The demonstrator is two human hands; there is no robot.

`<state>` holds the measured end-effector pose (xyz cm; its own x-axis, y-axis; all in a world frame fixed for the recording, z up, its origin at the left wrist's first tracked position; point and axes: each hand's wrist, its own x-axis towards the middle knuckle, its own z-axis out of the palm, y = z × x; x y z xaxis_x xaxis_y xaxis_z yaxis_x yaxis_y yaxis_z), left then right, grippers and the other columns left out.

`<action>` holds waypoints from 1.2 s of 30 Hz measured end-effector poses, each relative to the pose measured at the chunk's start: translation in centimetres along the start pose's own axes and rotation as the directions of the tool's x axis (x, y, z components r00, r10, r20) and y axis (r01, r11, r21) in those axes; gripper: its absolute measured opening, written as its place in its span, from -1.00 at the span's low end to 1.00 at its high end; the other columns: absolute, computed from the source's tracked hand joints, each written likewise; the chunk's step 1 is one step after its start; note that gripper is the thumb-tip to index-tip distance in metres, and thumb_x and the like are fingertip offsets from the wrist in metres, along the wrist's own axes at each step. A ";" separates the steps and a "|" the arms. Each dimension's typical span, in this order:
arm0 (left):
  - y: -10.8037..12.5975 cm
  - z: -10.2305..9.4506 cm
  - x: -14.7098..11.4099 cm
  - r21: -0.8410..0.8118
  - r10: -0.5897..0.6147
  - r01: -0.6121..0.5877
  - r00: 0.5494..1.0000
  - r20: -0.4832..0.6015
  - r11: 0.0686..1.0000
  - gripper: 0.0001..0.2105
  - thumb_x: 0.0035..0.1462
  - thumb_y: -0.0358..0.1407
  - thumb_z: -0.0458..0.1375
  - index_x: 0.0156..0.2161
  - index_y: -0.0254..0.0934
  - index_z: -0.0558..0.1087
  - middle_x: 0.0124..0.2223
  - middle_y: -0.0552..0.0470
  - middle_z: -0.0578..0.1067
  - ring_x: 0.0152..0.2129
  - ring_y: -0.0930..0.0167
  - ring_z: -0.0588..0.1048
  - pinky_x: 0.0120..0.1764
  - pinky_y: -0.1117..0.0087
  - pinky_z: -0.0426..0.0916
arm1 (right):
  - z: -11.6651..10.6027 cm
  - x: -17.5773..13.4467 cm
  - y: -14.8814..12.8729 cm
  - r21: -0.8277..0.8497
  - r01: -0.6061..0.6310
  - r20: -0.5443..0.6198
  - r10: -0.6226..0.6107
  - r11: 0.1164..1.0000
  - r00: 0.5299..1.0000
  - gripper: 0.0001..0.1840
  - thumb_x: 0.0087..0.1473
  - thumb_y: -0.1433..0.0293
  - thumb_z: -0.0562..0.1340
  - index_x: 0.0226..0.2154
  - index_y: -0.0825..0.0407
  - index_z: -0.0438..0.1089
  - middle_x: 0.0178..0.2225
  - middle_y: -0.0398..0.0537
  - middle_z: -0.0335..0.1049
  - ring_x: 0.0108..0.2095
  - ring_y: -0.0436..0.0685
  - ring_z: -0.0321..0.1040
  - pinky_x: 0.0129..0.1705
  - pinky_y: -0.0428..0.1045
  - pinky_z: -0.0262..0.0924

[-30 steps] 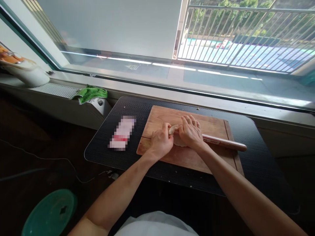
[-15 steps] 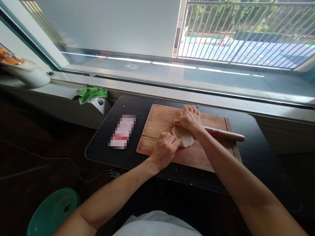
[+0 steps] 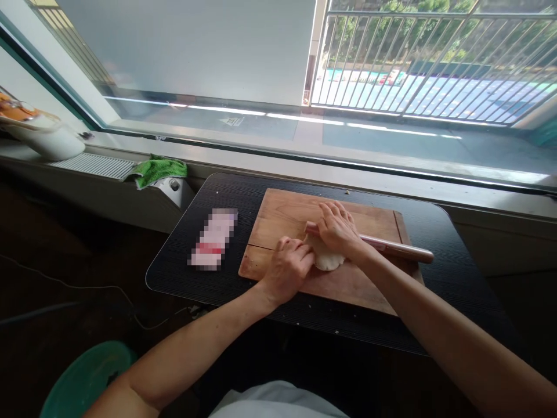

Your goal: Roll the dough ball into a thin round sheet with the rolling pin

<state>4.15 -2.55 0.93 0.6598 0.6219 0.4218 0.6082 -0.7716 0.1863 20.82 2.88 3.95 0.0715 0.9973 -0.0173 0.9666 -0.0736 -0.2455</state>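
By the window (image 3: 195, 58), dough (image 3: 329, 260) on wooden board (image 3: 285, 212)

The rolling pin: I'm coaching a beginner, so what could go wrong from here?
The left hand is at the edge of the dough, near the rolling pin, so it might get pinched. The pin's right end juts past the cutting board, so uneven pressure could tip it.
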 end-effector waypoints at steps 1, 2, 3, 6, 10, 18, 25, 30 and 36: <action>0.0 -0.1 0.1 0.009 0.002 -0.002 1.000 0.005 1.000 -0.76 0.41 -0.35 0.02 -0.24 -0.24 0.52 -0.20 0.01 0.58 -0.19 0.33 0.43 -0.03 0.21 0.20 | 0.1 -0.7 0.5 -0.010 0.020 -0.006 -0.020 1.000 1.000 -0.40 0.32 0.30 -0.12 0.32 0.05 0.20 0.37 0.04 0.14 0.41 0.28 -0.12 0.37 0.23 -0.12; 0.0 -0.1 0.2 0.015 0.015 -0.015 1.000 0.007 1.000 -0.74 0.41 -0.37 0.01 -0.25 -0.24 0.52 -0.21 0.02 0.58 -0.20 0.34 0.43 -0.03 0.21 0.19 | 0.2 -1.2 0.9 -0.028 0.031 -0.030 -0.031 0.999 0.999 -0.41 0.33 0.29 -0.12 0.31 0.06 0.21 0.36 0.05 0.16 0.41 0.28 -0.12 0.37 0.22 -0.12; 0.3 0.0 0.2 0.017 0.037 -0.037 0.999 0.008 0.999 -0.73 0.42 -0.37 0.00 -0.26 -0.24 0.53 -0.22 0.02 0.58 -0.21 0.34 0.44 -0.03 0.22 0.20 | 0.3 -1.5 1.2 -0.052 0.030 -0.066 -0.034 0.998 0.997 -0.41 0.33 0.29 -0.12 0.30 0.08 0.22 0.36 0.07 0.16 0.41 0.29 -0.13 0.37 0.22 -0.13; 1.1 0.3 0.5 0.009 0.106 -0.106 0.994 0.005 0.994 -0.73 0.42 -0.36 -0.01 -0.24 -0.24 0.53 -0.25 0.03 0.56 -0.23 0.34 0.44 -0.05 0.24 0.21 | 0.3 -0.4 1.4 -0.113 -0.004 -0.171 -0.015 0.994 0.985 -0.43 0.34 0.28 -0.11 0.25 0.14 0.28 0.32 0.16 0.20 0.37 0.34 -0.05 0.32 0.21 -0.09; 0.1 0.0 1.1 0.013 0.075 -0.075 0.997 0.025 0.997 -0.75 0.40 -0.40 -0.01 -0.22 -0.26 0.53 -0.24 -0.01 0.56 -0.25 0.33 0.46 -0.05 0.23 0.24 | -0.2 1.4 1.4 -0.175 0.029 -0.204 -0.065 0.984 0.977 -0.47 0.37 0.23 -0.13 -0.06 0.07 0.49 0.04 0.17 0.47 0.06 0.29 0.31 0.08 0.12 0.10; -1.1 -0.9 1.6 0.092 -0.029 0.033 0.998 -0.049 0.995 -0.78 0.34 -0.46 0.04 -0.25 -0.26 0.54 -0.28 -0.03 0.56 -0.25 0.29 0.46 -0.09 0.22 0.26 | -1.6 -0.7 2.3 -0.273 0.007 -0.203 -0.064 0.962 0.977 -0.40 0.40 0.25 -0.12 -0.31 0.09 0.57 -0.33 0.15 0.60 -0.28 0.21 0.48 -0.15 0.06 0.06; 0.6 0.6 0.3 0.085 -0.095 0.112 0.978 -0.185 0.990 -0.91 0.25 -0.38 0.24 -0.33 -0.23 0.54 -0.31 0.05 0.57 -0.27 0.31 0.44 -0.07 0.21 0.20 | -1.8 -1.7 0.5 -0.225 0.098 -0.098 -0.123 0.969 0.988 -0.56 0.31 0.37 0.00 -0.39 0.08 0.55 -0.28 0.12 0.59 -0.21 0.19 0.45 -0.11 0.05 0.10; -0.3 0.8 0.2 0.089 -0.046 0.069 0.971 -0.234 0.994 -0.92 0.24 -0.41 0.25 -0.31 -0.24 0.55 -0.32 0.06 0.56 -0.27 0.32 0.44 -0.05 0.22 0.21 | -0.1 -1.5 -0.4 -0.087 0.070 -0.188 -0.085 0.994 0.978 -0.60 0.31 0.35 0.00 -0.06 0.11 0.50 0.06 0.17 0.45 0.09 0.27 0.29 0.12 0.11 0.10; 1.8 1.6 0.5 0.077 -0.087 0.107 0.968 -0.235 0.991 -0.83 0.25 -0.44 0.20 -0.39 -0.26 0.53 -0.37 0.02 0.51 -0.31 0.32 0.41 -0.07 0.21 0.21 | 0.8 0.5 0.1 -0.089 0.118 -0.350 -0.142 0.989 0.926 -0.58 0.31 0.32 0.00 0.07 0.07 0.42 0.17 0.21 0.34 0.24 0.33 0.11 0.26 0.24 -0.05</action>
<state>6.24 -3.40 0.09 0.4824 0.6375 0.6008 0.7076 -0.6879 0.1618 20.76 3.36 3.18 0.0156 0.9335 0.3582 0.9864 0.0444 -0.1584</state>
